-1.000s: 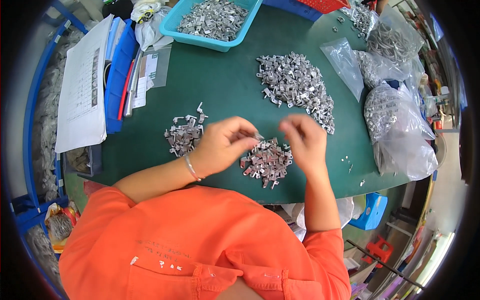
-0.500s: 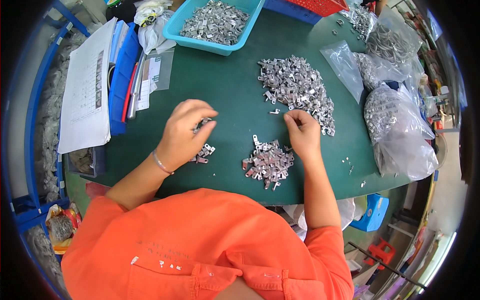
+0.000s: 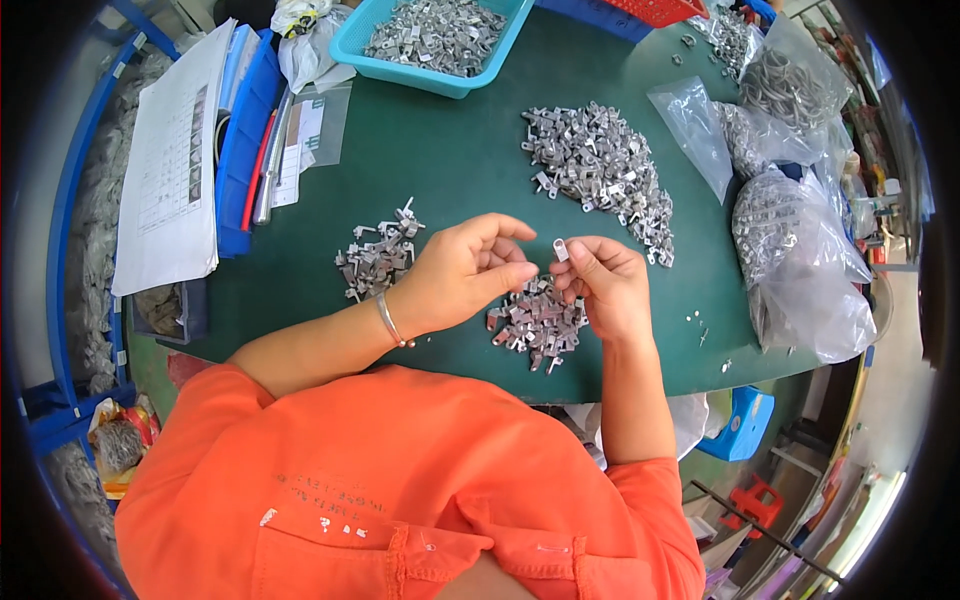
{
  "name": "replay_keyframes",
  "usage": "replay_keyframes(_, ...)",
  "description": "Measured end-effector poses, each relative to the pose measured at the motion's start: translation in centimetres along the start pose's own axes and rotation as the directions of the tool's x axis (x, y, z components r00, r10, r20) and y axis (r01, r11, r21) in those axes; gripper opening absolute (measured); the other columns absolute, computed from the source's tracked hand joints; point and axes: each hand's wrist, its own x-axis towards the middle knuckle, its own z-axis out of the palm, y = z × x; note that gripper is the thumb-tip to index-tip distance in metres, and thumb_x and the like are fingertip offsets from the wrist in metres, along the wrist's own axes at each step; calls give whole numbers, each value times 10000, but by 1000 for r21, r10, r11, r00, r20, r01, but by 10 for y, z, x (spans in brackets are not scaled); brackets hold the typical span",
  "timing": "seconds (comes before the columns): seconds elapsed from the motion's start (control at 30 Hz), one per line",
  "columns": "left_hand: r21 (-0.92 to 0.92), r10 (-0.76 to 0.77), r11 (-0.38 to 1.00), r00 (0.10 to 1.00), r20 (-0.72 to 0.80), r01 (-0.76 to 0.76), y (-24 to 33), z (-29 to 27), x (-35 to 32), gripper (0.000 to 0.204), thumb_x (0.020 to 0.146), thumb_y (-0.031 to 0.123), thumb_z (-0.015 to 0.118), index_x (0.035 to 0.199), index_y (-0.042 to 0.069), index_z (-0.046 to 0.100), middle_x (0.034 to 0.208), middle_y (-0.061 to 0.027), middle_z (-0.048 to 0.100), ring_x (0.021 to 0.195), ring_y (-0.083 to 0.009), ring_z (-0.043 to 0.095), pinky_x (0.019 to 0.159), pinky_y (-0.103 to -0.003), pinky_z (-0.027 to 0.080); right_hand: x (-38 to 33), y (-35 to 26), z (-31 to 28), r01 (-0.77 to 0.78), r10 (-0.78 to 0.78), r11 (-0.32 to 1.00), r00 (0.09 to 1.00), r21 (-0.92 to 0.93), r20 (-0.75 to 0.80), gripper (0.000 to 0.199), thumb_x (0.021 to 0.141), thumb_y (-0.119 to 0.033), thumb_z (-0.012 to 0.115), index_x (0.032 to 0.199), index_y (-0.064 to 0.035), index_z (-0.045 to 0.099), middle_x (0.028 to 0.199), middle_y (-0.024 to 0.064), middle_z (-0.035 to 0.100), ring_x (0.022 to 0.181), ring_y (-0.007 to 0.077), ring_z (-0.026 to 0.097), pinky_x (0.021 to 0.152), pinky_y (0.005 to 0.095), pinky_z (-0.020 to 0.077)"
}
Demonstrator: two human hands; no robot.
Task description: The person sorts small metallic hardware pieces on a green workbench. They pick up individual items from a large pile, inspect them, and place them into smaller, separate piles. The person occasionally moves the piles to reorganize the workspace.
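Pinched between thumb and fingers of my right hand (image 3: 612,290) is a small metal bracket (image 3: 561,250) with a rounded, holed end pointing up. My left hand (image 3: 462,272) reaches in from the left, its thumb and forefinger apart just short of the bracket; nothing shows between them. Below my hands lies a small pile of brackets (image 3: 540,325), partly covered by my right fingers. A second small pile of brackets (image 3: 375,258) sits left of my left hand. The largest pile of brackets (image 3: 600,165) spreads beyond my right hand.
A turquoise basket (image 3: 455,88) full of metal pieces stands at the far side of the green table (image 3: 430,150). Clear bags of metal parts (image 3: 765,240) line the right. Papers (image 3: 165,190) and a blue tray (image 3: 240,180) are at the left.
My left hand has moved right from the left pile toward my right hand. My right hand has moved slightly down, and the bracket now shows in its fingers. A loose bracket beside the largest pile is gone.
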Motion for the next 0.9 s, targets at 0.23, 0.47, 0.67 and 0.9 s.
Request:
replay_keyframes(0.23, 107, 175, 979, 984, 15, -176, -6, -6, -6, 97, 899, 4, 620, 987, -31, 607, 971, -73, 647, 868, -118, 649, 772, -239, 537, -7, 4, 4, 301, -262, 779, 953, -550, 150, 94, 876, -70, 648, 932, -3, 682, 773, 85, 684, 685, 178, 653, 600, 295, 507)
replay_keyframes(0.47, 570, 242, 819, 940, -242, -64, 19, -75, -32, 47, 865, -3, 635, 909, -20, 641, 834, -32, 625, 703, -80, 574, 626, -210, 460, 69, 9, 13, 402, -659, -127, 649, -907, 380, 136, 746, -73, 700, 878, -55, 675, 854, 65, 580, 831, 283, 555, 701, 396, 438)
replay_keyframes(0.67, 784, 340, 619, 918, -204, -55, 14, -92, -47, 29, 809, -13, 654, 837, -18, 653, 755, -61, 548, 613, -130, 519, 570, -255, 423, 81, 12, 9, 377, -639, -117, 680, -919, 360, 114, 727, -88, 721, 828, -68, 673, 866, 56, 577, 857, 271, 547, 722, 396, 413)
replay_keyframes(0.9, 827, 316, 556, 942, -113, -87, 18, -91, -36, 62, 808, -12, 638, 863, -21, 665, 768, -107, 583, 656, -216, 582, 601, -298, 456, 30, -2, 14, 306, -436, 632, 900, -712, 0, 86, 819, -39, 699, 883, 6, 664, 794, 85, 642, 690, 173, 606, 644, 294, 490)
